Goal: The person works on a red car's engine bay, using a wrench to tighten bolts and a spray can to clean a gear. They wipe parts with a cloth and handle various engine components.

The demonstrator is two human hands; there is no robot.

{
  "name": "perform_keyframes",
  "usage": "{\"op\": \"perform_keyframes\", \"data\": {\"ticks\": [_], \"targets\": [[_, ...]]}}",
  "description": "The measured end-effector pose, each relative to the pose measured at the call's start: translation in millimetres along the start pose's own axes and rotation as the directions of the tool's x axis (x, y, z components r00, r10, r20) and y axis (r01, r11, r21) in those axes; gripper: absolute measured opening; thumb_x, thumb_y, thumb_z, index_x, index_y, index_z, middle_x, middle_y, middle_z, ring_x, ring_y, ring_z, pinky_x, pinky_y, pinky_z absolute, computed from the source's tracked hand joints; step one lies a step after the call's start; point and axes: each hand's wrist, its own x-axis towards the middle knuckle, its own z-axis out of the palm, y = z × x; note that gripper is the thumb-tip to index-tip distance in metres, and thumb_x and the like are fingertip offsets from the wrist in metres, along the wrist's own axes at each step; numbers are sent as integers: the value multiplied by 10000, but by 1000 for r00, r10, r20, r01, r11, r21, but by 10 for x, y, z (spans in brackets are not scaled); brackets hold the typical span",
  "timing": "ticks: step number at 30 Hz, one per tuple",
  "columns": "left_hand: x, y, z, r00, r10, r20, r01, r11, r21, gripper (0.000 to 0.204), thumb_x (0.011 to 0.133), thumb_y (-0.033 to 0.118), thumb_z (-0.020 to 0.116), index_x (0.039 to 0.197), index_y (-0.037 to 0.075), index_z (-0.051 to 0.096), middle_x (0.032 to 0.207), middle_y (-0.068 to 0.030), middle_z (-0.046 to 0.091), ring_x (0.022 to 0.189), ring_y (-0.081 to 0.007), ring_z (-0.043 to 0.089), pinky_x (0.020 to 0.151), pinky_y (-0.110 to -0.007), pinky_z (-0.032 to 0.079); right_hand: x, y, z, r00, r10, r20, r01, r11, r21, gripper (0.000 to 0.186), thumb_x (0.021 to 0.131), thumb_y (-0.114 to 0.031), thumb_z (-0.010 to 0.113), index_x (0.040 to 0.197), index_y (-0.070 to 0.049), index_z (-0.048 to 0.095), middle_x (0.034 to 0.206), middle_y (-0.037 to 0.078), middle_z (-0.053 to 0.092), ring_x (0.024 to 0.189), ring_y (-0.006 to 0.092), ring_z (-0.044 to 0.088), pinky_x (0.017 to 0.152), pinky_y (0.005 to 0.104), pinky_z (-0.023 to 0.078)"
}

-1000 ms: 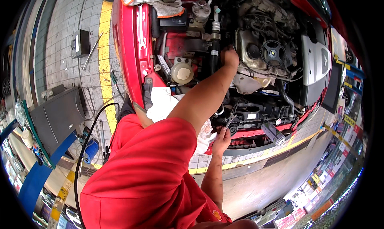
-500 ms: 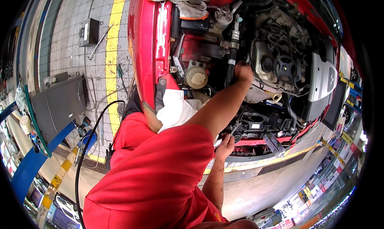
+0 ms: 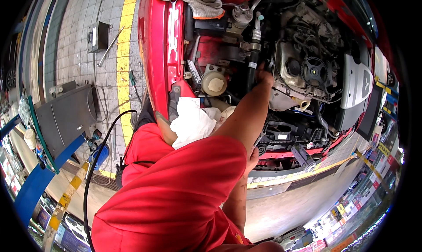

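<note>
My left hand point(image 3: 265, 77) reaches into the engine bay beside a black hose point(image 3: 252, 65), left of the engine cover with a toothed wheel point(image 3: 314, 71); its fingers are curled and partly hidden, and what they grip cannot be made out. My right hand point(image 3: 251, 160) is lower, near the radiator fan housing point(image 3: 279, 131), mostly behind my left forearm, fingers curled around something hidden. A white cloth point(image 3: 191, 122) lies below the round cream reservoir point(image 3: 214, 82).
The red car's fender point(image 3: 156, 49) carries gloves point(image 3: 204, 8) and a wrench point(image 3: 173, 36). On the tiled floor are a battery point(image 3: 97, 36) and a long metal tool point(image 3: 110, 47). A grey panel point(image 3: 59, 118), blue bucket point(image 3: 99, 157) and black cable point(image 3: 105, 142) are at left.
The view has shifted, moving the car rightward. My left arm has swung across my right hand, hiding the metal wrench it held earlier. My left hand has moved slightly down along the hose.
</note>
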Motion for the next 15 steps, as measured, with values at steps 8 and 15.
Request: {"op": "perform_keyframes", "data": {"ticks": [8,15], "targets": [[-34,249,194,983,-160,87,171,976,-135,337,970,273,516,1178,113,729,1136,-119,720,1081,-258,642,979,-378,470,16,225,-25,1000,9,12,-12,978,209,247,1083,-172,500,952,9,604,848,14,625,717,80,555,653,222,474],[13,304,12,636,-216,741,740,-103,-665,458,997,522,448,1132,164,700,1070,-120,719,1028,-277,649,901,-422,479,21,297,-19,999,20,-42,-12,980,198,273,1081,-178,497,947,24,623,833,24,658,733,84,571,651,239,478]]}}
